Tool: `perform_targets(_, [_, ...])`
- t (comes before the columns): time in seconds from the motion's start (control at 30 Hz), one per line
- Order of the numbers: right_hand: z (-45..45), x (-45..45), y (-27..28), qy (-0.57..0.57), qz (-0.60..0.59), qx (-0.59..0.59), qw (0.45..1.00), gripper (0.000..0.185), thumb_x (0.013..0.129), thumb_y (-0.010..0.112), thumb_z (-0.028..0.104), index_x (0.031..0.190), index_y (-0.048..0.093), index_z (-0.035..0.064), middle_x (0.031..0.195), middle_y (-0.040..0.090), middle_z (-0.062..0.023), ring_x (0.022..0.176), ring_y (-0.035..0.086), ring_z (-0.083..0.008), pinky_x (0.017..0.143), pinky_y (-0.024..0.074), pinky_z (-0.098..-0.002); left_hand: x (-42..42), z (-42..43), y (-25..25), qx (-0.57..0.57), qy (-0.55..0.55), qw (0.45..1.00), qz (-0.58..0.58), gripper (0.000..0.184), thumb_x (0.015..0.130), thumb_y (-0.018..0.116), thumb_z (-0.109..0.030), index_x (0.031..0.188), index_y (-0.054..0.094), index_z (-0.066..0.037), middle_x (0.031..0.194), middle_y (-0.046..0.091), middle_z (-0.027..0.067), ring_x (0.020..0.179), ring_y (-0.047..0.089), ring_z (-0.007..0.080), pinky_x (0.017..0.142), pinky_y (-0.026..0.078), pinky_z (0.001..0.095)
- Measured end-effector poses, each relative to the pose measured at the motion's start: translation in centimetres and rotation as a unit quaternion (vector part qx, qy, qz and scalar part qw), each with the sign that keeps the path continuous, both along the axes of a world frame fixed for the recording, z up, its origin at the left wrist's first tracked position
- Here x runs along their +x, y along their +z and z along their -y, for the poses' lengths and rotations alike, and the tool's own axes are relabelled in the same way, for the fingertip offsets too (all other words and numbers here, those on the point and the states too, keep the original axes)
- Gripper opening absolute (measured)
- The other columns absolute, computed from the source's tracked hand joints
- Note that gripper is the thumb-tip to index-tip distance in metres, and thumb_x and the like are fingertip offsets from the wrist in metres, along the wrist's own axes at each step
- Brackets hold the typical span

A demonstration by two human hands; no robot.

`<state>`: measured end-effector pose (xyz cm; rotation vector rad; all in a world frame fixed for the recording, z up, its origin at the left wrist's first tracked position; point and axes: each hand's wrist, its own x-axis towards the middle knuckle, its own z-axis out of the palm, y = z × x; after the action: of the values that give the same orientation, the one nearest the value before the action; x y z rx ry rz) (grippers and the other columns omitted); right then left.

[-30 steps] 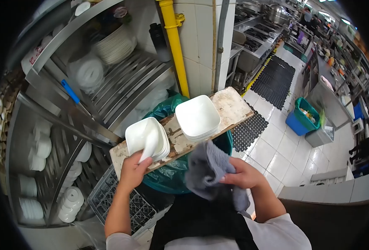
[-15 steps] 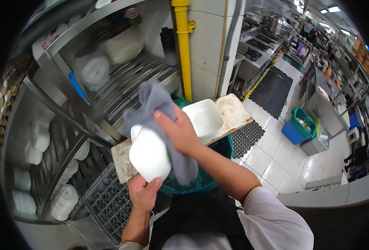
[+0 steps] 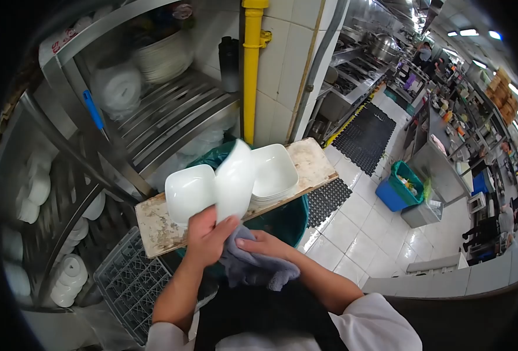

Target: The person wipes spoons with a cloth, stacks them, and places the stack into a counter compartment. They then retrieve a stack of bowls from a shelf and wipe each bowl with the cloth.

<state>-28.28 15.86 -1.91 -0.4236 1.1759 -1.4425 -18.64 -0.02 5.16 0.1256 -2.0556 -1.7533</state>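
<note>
My left hand (image 3: 205, 237) grips the lower edge of a white bowl (image 3: 235, 180), which is tilted up on its side and slightly blurred. Bunched in my right hand (image 3: 262, 243) is a grey cloth (image 3: 253, 266), close beside the left thumb and below the bowl. Behind the held bowl, a stack of squarish white bowls (image 3: 275, 169) stands on a worn wooden board (image 3: 311, 161). Another white bowl (image 3: 190, 190) sits on the board to the left, partly covered by the held one and my left hand.
Under the board stands a green-lined bin (image 3: 279, 225). A grey dish rack (image 3: 131, 281) lies at lower left. Metal shelves (image 3: 177, 114) with stacked plates (image 3: 164, 58) rise on the left, beside a yellow pipe (image 3: 252, 76). A blue bin (image 3: 393, 193) stands on the tiled floor.
My right hand and the cloth have come down off the bowl toward my body. The held bowl has moved up and right and now stands on edge, uncovering the bowl on the board.
</note>
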Motion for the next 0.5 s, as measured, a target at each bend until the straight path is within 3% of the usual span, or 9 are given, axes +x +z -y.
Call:
perform_targets(0.03, [-1.3,-0.3,0.8,0.04,-0.052,0.007,0.998,0.042,0.098,0.059,0.033,0.125,0.059,0.0008,0.109,0.066,-0.0062,0.096,0.061,-0.012,0.089,0.0491,-0.0275,-1.5,-0.1,0.4,0.002,-0.001,1.0,-0.001,0.027,0.093,0.061,-0.014,0.114,0.064,0.003,0.098,0.071,0.0102,0.086,0.063,0.0132,0.076,0.05,0.0298])
perform_targets(0.1, [-4.1,-1.4,-0.8,0.004,-0.003,-0.008,1.0,0.043,0.096,0.063,0.034,0.125,0.06,0.0017,0.109,0.066,-0.0043,0.096,0.061,-0.0116,0.089,0.0489,-0.0271,-4.6,-0.8,1.3,-0.101,-0.053,0.983,0.143,0.021,0.094,0.059,-0.014,0.109,0.067,0.0,0.102,0.07,0.0101,0.092,0.065,0.0144,0.081,0.049,0.0277])
perform_targets(0.13, [-5.6,-2.0,-1.2,-0.033,0.008,-0.003,0.999,0.046,0.095,0.064,0.035,0.127,0.059,0.0017,0.112,0.065,-0.0045,0.099,0.061,-0.0123,0.09,0.0484,-0.0277,-5.9,-1.0,1.0,-0.101,-0.055,0.983,0.142,0.021,0.094,0.059,-0.014,0.109,0.067,0.0,0.102,0.07,0.0101,0.092,0.065,0.0144,0.081,0.049,0.0277])
perform_targets(0.2, [-8.4,-2.7,-1.0,-0.075,0.016,0.003,0.997,0.049,0.094,0.065,0.036,0.129,0.057,0.0018,0.114,0.065,-0.0046,0.102,0.06,-0.013,0.092,0.0478,-0.0283,-8.9,-1.3,-1.2,-0.307,-0.075,0.943,0.105,0.02,0.092,0.06,-0.016,0.106,0.067,-0.004,0.102,0.07,0.0135,0.095,0.068,0.0256,0.079,0.052,0.034])
perform_targets(0.23, [-9.8,-2.7,-0.4,-0.098,0.004,0.005,0.995,0.054,0.094,0.065,0.038,0.133,0.053,0.0018,0.118,0.062,-0.0054,0.106,0.058,-0.0138,0.095,0.0461,-0.0295,-10.1,-1.4,-2.8,-0.307,-0.078,0.943,0.104,0.02,0.092,0.06,-0.016,0.106,0.067,-0.004,0.102,0.07,0.0135,0.095,0.068,0.0256,0.079,0.052,0.034])
perform_targets(0.3, [-11.8,-2.4,0.1,-0.127,-0.006,0.007,0.992,0.06,0.093,0.065,0.039,0.137,0.049,0.0019,0.123,0.06,-0.0061,0.111,0.056,-0.0147,0.098,0.0443,-0.0306,-12.0,-1.6,-5.3,-0.435,-0.064,0.898,-0.017,0.02,0.091,0.06,-0.017,0.106,0.065,-0.005,0.103,0.068,0.0161,0.105,0.064,0.035,0.081,0.053,0.0443])
perform_targets(0.33, [-12.6,-2.1,0.0,-0.135,-0.016,-0.015,0.991,0.065,0.093,0.064,0.042,0.141,0.045,0.0021,0.128,0.057,-0.007,0.115,0.053,-0.0157,0.101,0.0415,-0.0319,-12.3,-2.0,-4.1,-0.463,-0.106,0.877,0.075,0.021,0.091,0.058,-0.015,0.109,0.062,-0.006,0.105,0.068,0.0156,0.112,0.062,0.0352,0.087,0.051,0.048])
perform_targets(0.5, [-15.6,0.3,-3.4,-0.208,-0.011,-0.064,0.976,0.076,0.092,0.062,0.049,0.147,0.037,0.0022,0.139,0.048,-0.0086,0.126,0.046,-0.0185,0.108,0.0349,-0.0337,-13.5,-2.1,-6.1,-0.512,-0.123,0.844,0.103,0.022,0.092,0.055,-0.015,0.111,0.059,-0.005,0.118,0.064,0.0146,0.116,0.058,0.0381,0.094,0.049,0.0456])
